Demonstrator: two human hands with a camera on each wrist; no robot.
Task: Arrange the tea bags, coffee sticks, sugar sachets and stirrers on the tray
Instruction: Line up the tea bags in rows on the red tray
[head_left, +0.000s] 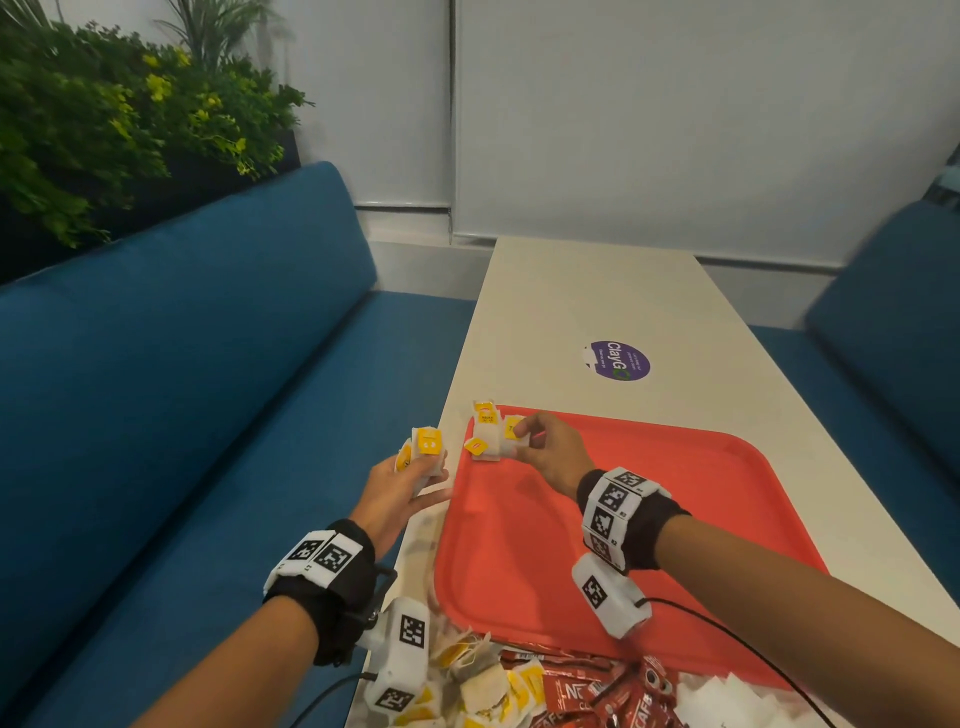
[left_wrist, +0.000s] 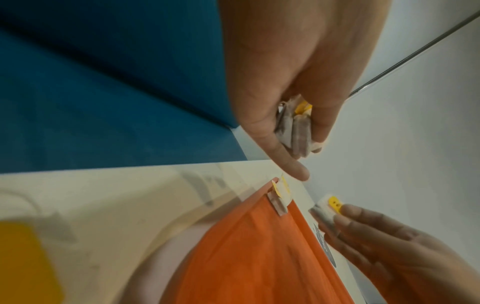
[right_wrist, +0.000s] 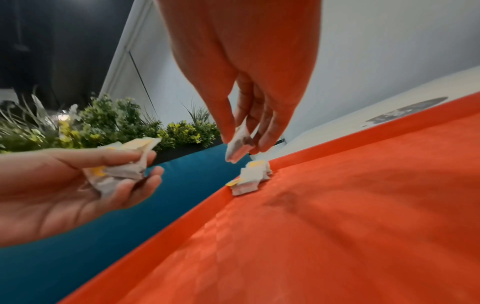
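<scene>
A red tray (head_left: 649, 519) lies on the white table. Two tea bags with yellow tags (head_left: 485, 434) sit in its far left corner (right_wrist: 249, 179). My right hand (head_left: 550, 452) hovers just over that corner and pinches one more tea bag (head_left: 515, 431) between thumb and fingers (right_wrist: 237, 148). My left hand (head_left: 400, 488) is held palm up beside the tray's left edge, over the table edge, gripping a small bunch of tea bags (head_left: 426, 449) (left_wrist: 293, 127). Loose tea bags (head_left: 483, 686), red coffee sticks (head_left: 602, 691) and white sachets (head_left: 727, 699) lie heaped at the tray's near edge.
A purple round sticker (head_left: 620, 360) marks the table beyond the tray. Blue sofas flank the table, on the left (head_left: 208, 389) and the right (head_left: 893, 322). Green plants (head_left: 104, 114) stand behind the left sofa. Cables run from both wrist cameras.
</scene>
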